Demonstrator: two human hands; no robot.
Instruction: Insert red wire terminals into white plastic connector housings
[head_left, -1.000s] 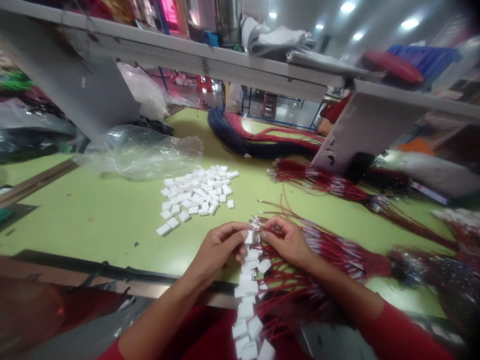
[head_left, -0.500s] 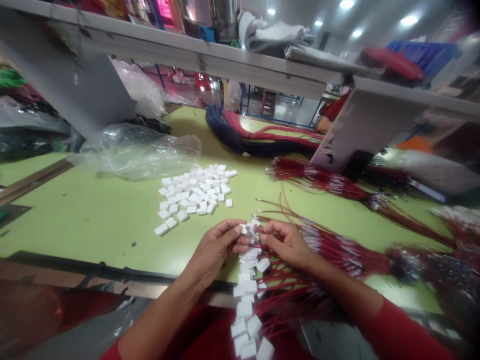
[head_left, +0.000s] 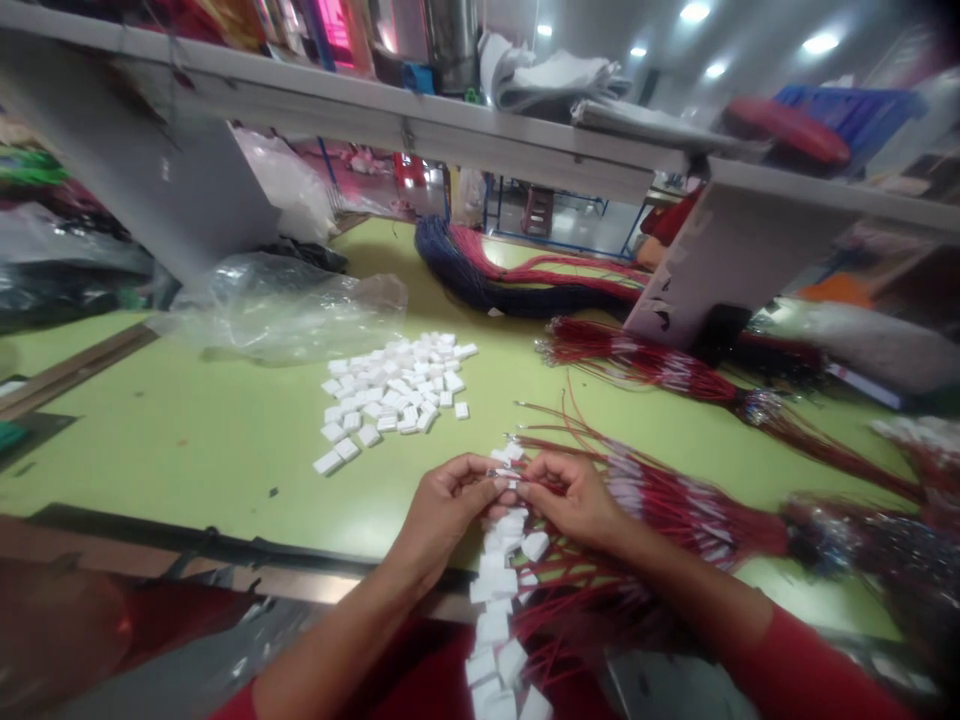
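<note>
My left hand [head_left: 450,505] pinches a small white connector housing [head_left: 512,485] between thumb and fingers. Close beside it, my right hand [head_left: 574,497] is closed on a thin red wire [head_left: 530,476], its thumb tip almost against the left one. Fingers partly cover the spot where housing and wire meet, so I cannot tell whether the wire sits inside. Below the hands, a row of white housings [head_left: 493,583] on red wires hangs over the table edge towards me. Under my right wrist lies a bundle of red wires with whitish sleeves [head_left: 675,500].
Loose white housings [head_left: 394,388] lie piled on the green table [head_left: 225,430]. Behind them is a clear plastic bag [head_left: 292,305]. Further red wires [head_left: 660,365] and a blue-and-pink cable bundle [head_left: 480,275] lie farther back. A shelf [head_left: 375,95] spans above the table.
My hands have drawn closer together, the fingertips now nearly touching around the housing. They sit slightly lower in the picture, and the whole view has shifted a little.
</note>
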